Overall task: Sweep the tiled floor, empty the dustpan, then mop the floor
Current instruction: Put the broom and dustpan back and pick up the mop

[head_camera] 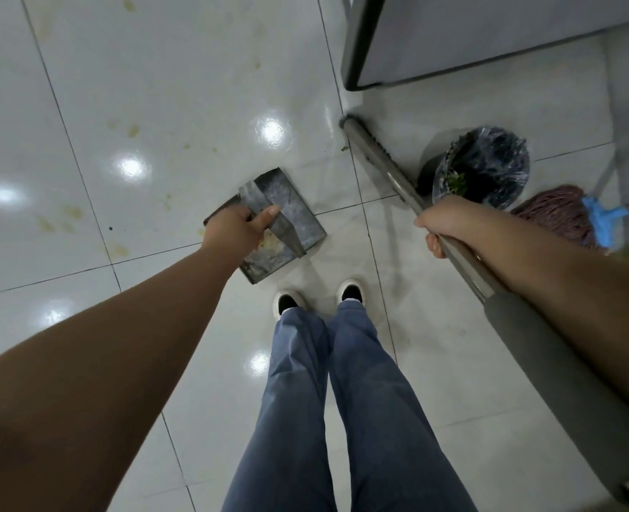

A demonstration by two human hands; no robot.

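The dustpan (268,223) sits low over the tiles just ahead of the feet, left hand (237,230) curled round its strap handle. The lined bin (485,168) lies off to the right, past the broom (383,160), whose shaft the right hand (440,225) grips, slanting up-left.

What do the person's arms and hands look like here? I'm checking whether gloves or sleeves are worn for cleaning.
Both arms are bare as far up as the view shows, with no sleeve in sight. The left hand and the right hand are ungloved, and no watch, ring or bracelet is visible on either. Below the arms, blue-grey trousers and white slip-on shoes show.
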